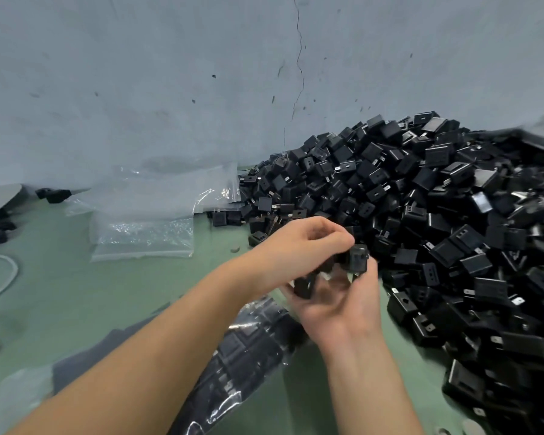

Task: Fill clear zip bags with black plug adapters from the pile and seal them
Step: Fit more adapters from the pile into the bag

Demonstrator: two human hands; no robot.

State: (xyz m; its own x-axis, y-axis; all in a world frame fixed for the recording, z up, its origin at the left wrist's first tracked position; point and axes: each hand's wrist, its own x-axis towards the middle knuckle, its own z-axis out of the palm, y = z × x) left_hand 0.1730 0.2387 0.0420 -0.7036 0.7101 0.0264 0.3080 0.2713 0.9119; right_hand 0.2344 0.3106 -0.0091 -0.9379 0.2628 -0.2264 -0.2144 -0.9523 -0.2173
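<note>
A large pile of black plug adapters (421,196) fills the right side of the green surface. My left hand (302,243) and my right hand (343,306) meet at the pile's near edge. The left hand's fingers are curled over a black adapter (357,257). My right hand lies palm up beneath it, with fingers curled round another adapter (305,285). A clear zip bag (248,362) packed with adapters lies under my forearms. A stack of empty clear zip bags (145,227) lies to the left.
A grey wall (201,89) with a crack stands right behind the pile. Two loose black adapters (53,194) lie at the far left by the wall. A grey cable (4,277) loops at the left edge. Dark fabric (85,362) lies at the lower left.
</note>
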